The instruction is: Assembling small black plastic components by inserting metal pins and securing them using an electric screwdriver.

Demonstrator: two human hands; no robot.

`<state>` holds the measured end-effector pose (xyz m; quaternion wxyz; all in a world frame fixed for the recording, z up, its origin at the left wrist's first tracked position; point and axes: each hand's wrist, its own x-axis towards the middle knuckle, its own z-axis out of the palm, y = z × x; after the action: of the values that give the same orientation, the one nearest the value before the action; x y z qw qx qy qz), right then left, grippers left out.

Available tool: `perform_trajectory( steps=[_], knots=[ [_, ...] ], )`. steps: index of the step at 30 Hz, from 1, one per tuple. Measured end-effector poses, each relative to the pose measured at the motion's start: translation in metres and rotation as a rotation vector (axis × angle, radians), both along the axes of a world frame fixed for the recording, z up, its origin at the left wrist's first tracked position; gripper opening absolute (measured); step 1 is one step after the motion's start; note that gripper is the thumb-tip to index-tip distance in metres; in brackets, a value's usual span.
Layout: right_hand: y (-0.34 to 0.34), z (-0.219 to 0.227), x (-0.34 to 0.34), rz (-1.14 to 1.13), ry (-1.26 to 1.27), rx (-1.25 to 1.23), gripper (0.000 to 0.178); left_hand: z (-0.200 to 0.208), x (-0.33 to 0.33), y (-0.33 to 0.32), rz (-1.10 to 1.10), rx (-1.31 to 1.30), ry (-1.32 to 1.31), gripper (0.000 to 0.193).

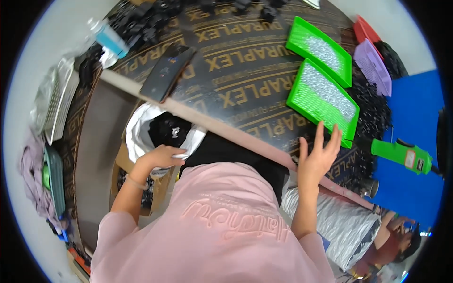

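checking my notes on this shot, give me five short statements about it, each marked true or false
1. A black rectangular phone lies on the dark printed table. True.
2. The left hand is holding that phone. False: it is at the rim of a white plastic bag.
3. The right hand, its fingers spread, is at the nearer rectangular green plastic tray. True.
4. That tray is empty. False: small silvery pieces lie in it.
5. A light-blue plastic bottle is at the picture's upper left. True.

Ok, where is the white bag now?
In the head view the white bag is left of centre, beside the table edge, with the left hand at its rim.
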<state>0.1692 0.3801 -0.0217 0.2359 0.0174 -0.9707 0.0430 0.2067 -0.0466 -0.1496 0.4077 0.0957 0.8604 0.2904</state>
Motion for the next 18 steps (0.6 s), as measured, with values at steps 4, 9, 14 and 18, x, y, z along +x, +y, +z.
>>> perform_trajectory(
  steps=[4, 9, 14, 18],
  knots=[
    [0.007, -0.011, 0.005, -0.02, 0.073, 0.016, 0.038, 0.026, -0.009, 0.0, 0.033, -0.05, 0.022, 0.056],
    [-0.021, -0.003, 0.015, 0.195, 0.103, -0.36, 0.031, 0.04, -0.003, -0.034, 0.167, 0.063, 0.152, 0.039],
    [-0.137, 0.013, 0.008, 1.161, 0.043, -0.53, 0.036, 0.124, -0.003, -0.066, 0.172, 0.013, -0.044, 0.03],
    [-0.21, -0.033, -0.008, 1.345, -0.036, -0.214, 0.03, 0.196, -0.023, -0.07, 0.121, 0.133, 0.062, 0.028]
  ],
)
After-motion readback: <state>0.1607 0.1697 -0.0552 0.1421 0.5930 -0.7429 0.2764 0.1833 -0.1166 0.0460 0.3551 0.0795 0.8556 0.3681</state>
